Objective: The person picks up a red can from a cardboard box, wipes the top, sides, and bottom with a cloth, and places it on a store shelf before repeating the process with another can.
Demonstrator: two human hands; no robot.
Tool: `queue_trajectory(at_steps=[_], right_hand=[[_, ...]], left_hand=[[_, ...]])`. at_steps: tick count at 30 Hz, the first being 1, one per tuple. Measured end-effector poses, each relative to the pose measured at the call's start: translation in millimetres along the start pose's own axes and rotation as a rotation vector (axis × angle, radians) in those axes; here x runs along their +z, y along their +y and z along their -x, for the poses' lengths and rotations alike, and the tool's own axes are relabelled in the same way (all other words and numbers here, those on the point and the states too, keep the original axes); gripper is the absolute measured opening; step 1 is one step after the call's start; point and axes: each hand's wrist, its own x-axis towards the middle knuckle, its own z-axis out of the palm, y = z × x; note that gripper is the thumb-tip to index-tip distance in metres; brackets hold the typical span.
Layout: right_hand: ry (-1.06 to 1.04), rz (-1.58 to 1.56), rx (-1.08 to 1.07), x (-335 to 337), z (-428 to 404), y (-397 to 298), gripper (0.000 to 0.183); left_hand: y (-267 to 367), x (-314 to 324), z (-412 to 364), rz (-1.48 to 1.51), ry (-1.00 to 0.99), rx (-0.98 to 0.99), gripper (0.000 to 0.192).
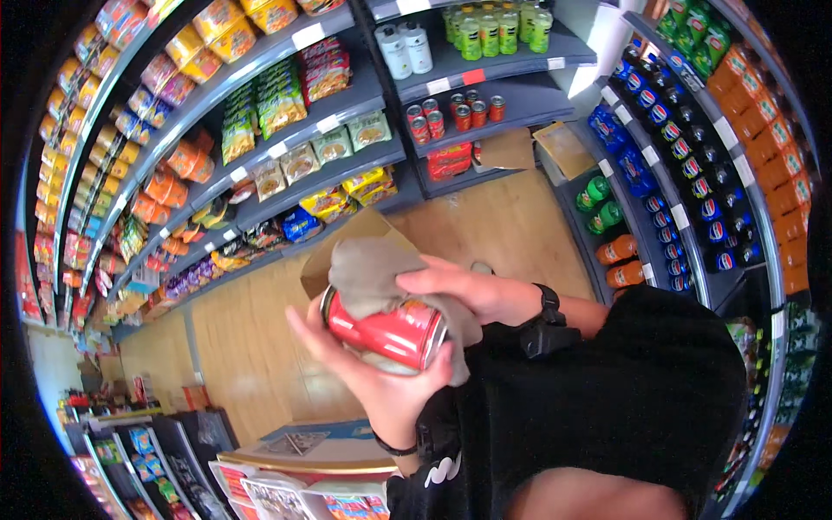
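Observation:
My left hand [390,383] grips a red metal can [383,333], which lies tilted on its side, with fingers at one end and thumb at the other. My right hand [471,289] presses a grey-beige cloth [370,276] over the can's upper side. The cloth drapes down past the can's right end, and part of it shows below the can. Just beyond the hands is an open cardboard box [383,237], mostly hidden behind the cloth and can. Several similar red cans [461,117] stand on a shelf ahead.
Shelving [312,136] with packets and instant-noodle tubs curves along the left. Ahead are white bottles [404,51] and green drink bottles [497,32]. Soft-drink bottles [679,149] fill the right-hand shelves. A low cabinet [325,448] is at bottom left, and wooden flooring [260,351] runs between.

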Motion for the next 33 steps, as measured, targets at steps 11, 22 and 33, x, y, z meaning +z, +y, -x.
queue_trajectory(at_steps=[11, 22, 33], right_hand=[[0.226, 0.056, -0.244, -51, 2, 63, 0.05], [-0.251, 0.467, -0.209, 2, -9, -27, 0.067], [-0.515, 0.669, -0.371, -17, 0, -22, 0.059]], left_hand=[[-18, 8, 2, -0.069, -0.142, 0.019, 0.142], [-1, -9, -3, -0.036, -0.155, 0.277, 0.137], [-10, -20, -9, -0.329, 0.064, 0.394, 0.143]])
